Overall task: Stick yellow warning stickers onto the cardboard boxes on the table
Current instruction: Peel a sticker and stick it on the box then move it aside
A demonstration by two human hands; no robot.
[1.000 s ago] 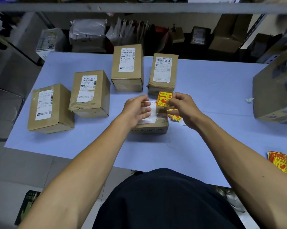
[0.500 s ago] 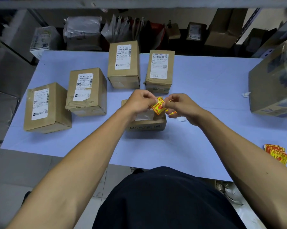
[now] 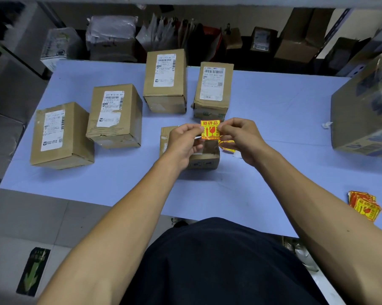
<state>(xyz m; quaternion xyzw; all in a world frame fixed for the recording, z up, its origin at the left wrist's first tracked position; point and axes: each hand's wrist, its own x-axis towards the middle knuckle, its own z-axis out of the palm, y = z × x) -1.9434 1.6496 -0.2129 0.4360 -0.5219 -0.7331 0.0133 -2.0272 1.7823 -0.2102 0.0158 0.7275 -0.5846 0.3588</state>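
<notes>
A yellow warning sticker [image 3: 210,129] with red print is held flat between both hands above the small cardboard box [image 3: 204,158] at the table's middle. My left hand [image 3: 184,143] pinches its left edge and my right hand [image 3: 243,138] pinches its right edge. More yellow stickers [image 3: 227,146] lie on the table just right of that box, partly hidden by my right hand. Several labelled cardboard boxes stand behind: far left [image 3: 61,135], left [image 3: 115,116], back middle [image 3: 165,81] and back right [image 3: 214,91].
A pile of yellow stickers [image 3: 364,204] lies near the table's front right edge. A large cardboard box [image 3: 363,115] stands at the right edge. The light blue table [image 3: 273,111] has shelving with parcels behind it. A small white scrap [image 3: 326,125] lies near the large box.
The sticker has turned from tilted to flat and face-up between both hands, and both hands now pinch its opposite edges a little higher over the small box.
</notes>
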